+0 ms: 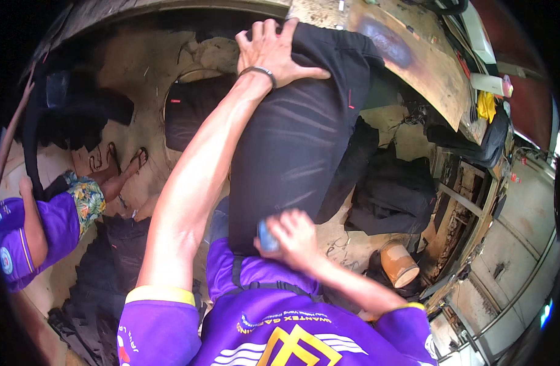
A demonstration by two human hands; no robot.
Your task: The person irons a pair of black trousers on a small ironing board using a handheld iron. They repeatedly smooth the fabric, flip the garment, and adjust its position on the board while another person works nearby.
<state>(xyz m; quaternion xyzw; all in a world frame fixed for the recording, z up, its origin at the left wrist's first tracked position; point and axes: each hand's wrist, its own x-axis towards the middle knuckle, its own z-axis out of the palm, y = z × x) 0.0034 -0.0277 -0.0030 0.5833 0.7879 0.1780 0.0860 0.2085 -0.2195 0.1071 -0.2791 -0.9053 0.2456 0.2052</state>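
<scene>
floor (124, 58): stained tan | wooden table (435, 79): dark-patched | right: pale panels (530, 213)

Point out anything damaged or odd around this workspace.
The wooden board at the upper right carries a large dark stain with a bluish-grey middle, beside the far end of the black garment. That patch looks scorched or worn, though the cause isn't visible.

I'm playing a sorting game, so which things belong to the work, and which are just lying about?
Seem part of the work:
Black garment, under the left grip
Blurry blue thing, in the right grip

Seem just lying about:
Brown round tub
Yellow item
Black cloth heap, though it might belong too
</scene>
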